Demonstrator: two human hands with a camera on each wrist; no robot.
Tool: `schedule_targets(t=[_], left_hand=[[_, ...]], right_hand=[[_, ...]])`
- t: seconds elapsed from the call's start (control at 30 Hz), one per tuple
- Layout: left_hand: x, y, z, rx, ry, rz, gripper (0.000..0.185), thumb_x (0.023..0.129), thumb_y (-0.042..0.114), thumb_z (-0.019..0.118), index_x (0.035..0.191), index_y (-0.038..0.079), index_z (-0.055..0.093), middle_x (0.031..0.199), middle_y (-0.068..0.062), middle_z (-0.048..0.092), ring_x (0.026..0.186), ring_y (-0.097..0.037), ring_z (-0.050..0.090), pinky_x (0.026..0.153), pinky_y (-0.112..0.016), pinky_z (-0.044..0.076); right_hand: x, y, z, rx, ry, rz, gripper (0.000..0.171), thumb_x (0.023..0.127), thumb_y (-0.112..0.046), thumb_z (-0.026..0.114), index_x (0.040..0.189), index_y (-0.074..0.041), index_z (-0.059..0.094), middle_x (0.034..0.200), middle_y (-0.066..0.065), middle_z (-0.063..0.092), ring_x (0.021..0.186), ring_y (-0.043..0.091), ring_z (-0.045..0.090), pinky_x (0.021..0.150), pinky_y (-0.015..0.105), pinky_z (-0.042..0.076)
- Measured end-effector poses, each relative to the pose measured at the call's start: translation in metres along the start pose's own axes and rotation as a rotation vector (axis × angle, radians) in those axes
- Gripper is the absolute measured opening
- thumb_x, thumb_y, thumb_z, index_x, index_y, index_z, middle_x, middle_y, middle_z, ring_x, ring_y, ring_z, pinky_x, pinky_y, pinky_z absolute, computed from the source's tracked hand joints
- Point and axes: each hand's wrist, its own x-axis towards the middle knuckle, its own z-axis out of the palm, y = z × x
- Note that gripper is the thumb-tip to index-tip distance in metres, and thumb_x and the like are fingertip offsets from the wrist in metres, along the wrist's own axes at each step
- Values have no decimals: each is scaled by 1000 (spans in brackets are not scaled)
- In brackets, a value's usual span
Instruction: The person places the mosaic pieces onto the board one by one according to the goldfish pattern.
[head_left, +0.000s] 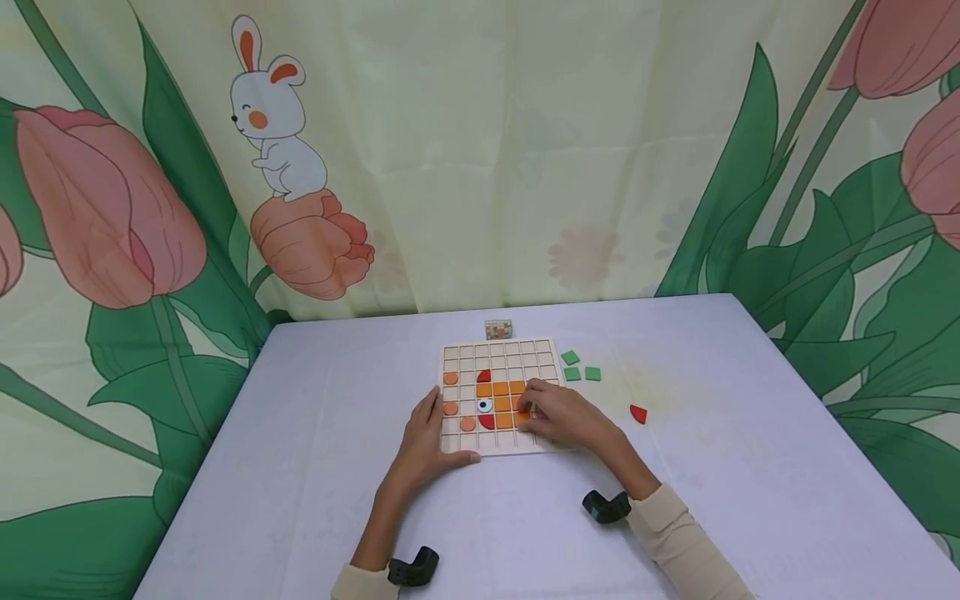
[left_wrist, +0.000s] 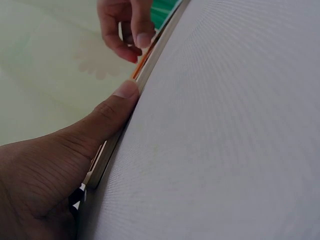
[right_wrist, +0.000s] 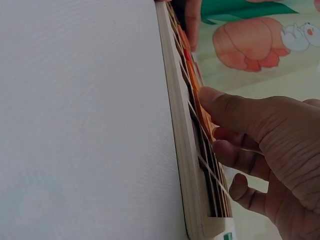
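A pale wooden grid board (head_left: pixel 460 353) lies on the table, holding several square orange tiles (head_left: pixel 501 388), orange discs (head_left: pixel 468 423), two red rounded pieces (head_left: pixel 487 422) and a white eye tile (head_left: pixel 484 405). At its near left corner rests my left hand (head_left: pixel 429 442), the fingers along the left side. Its thumb (left_wrist: pixel 112 112) lies straight against the front edge; the other fingers are mostly hidden in that wrist view. My right hand (head_left: pixel 564 414) pinches an orange tile (head_left: pixel 522 414) at the right end of the orange block, thumb and fingertips right at the grid.
Three green square tiles (head_left: pixel 572 374) lie off the board's right side. A loose red piece (head_left: pixel 638 414) is farther right. Behind the board stands a small patterned card (head_left: pixel 498 329). A white cloth (head_left: pixel 337 392) covers the table, with a printed curtain (head_left: pixel 480 167) behind.
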Motion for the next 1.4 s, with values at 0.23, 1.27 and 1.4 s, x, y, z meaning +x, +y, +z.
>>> schedule_targets(t=[0.23, 1.27, 1.4], left_hand=[[0, -2, 2, 1, 5, -6, 130, 64, 58, 88, 159, 5, 17, 166, -13, 18, 150, -35, 22, 117, -54, 32], [1, -1, 2, 2, 7, -10, 128, 64, 57, 88, 159, 5, 19, 166, -12, 18, 151, -35, 21, 117, -55, 32], [1, 0, 1, -6, 11, -6, 128, 65, 56, 88, 159, 5, 19, 166, -12, 18, 151, -34, 20, 118, -55, 31]], right_hand=[[-2, 15, -11, 67, 45, 121, 22, 91, -28, 74, 106, -13, 72, 99, -4, 61, 81, 10, 54, 72, 23, 51], [2, 80, -21, -9, 120, 271, 28, 92, -16, 72, 117, -3, 68, 112, 10, 59, 95, 20, 58, 81, 38, 52], [5, 79, -22, -12, 102, 277, 26, 93, -16, 71, 116, -4, 69, 115, 10, 59, 103, 23, 61, 86, 42, 53]])
